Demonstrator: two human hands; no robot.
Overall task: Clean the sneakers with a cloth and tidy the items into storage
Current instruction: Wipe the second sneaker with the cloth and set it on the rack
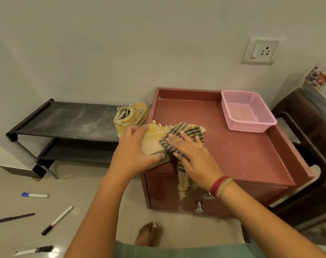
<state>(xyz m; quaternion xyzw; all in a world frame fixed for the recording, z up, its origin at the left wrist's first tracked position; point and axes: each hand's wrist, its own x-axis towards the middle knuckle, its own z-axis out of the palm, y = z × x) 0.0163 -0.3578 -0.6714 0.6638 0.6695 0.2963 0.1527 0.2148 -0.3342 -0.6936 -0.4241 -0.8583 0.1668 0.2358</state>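
Observation:
A yellow sneaker (154,138) lies on its side at the front left corner of the maroon cabinet top (242,151). My left hand (136,151) grips it around the heel and sole. My right hand (192,153) presses a grey-striped cloth (188,132) flat against the shoe's side, and the cloth's tail hangs down over the cabinet front. The second yellow sneaker (130,114) stands on the right end of the black shoe rack (69,120), next to the cabinet.
An empty pink basket (248,112) sits at the cabinet's back right. Several markers and pens (57,220) lie on the floor at the left. A dark chair (307,146) stands to the right. My bare foot (147,235) is near the cabinet's base.

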